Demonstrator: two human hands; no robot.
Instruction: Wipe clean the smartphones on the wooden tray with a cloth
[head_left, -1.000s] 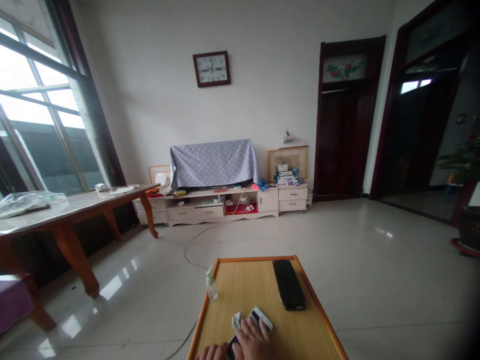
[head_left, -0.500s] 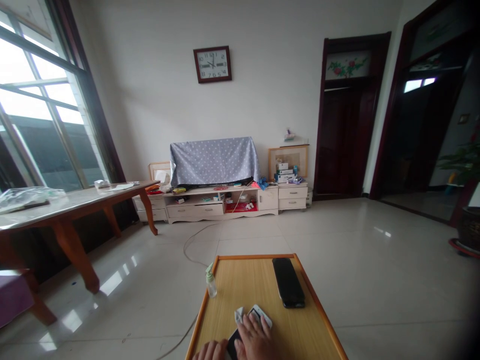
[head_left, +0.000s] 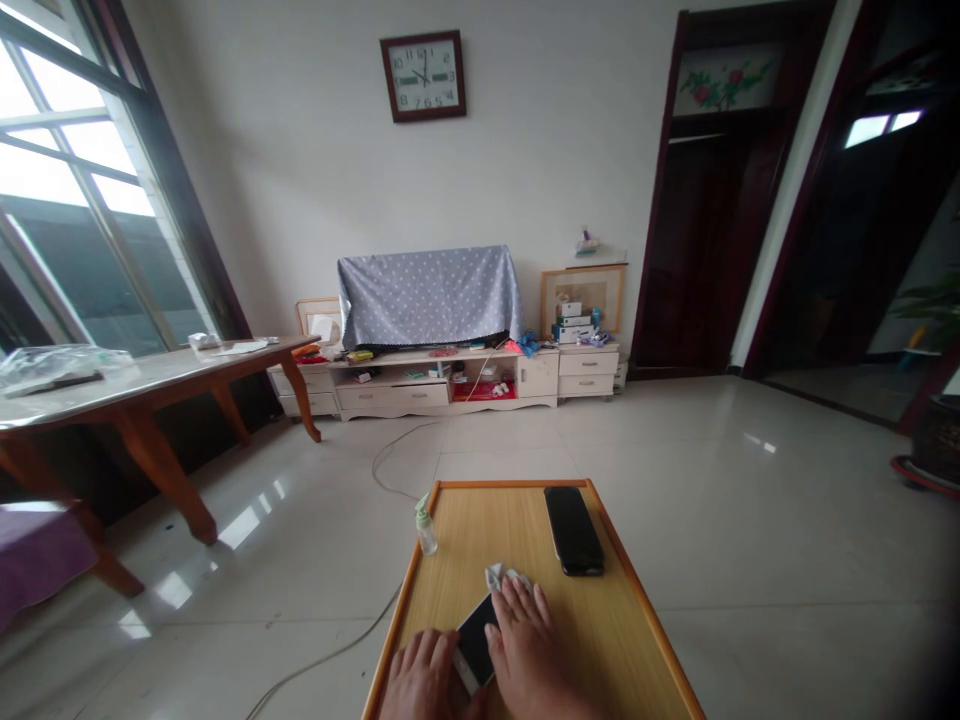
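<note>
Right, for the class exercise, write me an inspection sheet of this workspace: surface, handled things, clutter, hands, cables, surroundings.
Surface: rectangular wood-grain tabletop with orange-brown edging.
Handled things: white-bodied, dark-screened phone; crumpled whitish wipe at its far end.
Clutter: clear pump bottle with pale green top, left edge; black, glossy rectangular device, right side.
Hands: left hand, fingers bent, against the phone's edge, grip unclear; right hand, fingers outstretched, on the wipe.
Cables: thin, pale cable across glossy tiled floor.
Surroundings: long, low white cabinet, grey polka-dotted fabric cover, brown-framed rectangular wall clock.
</note>
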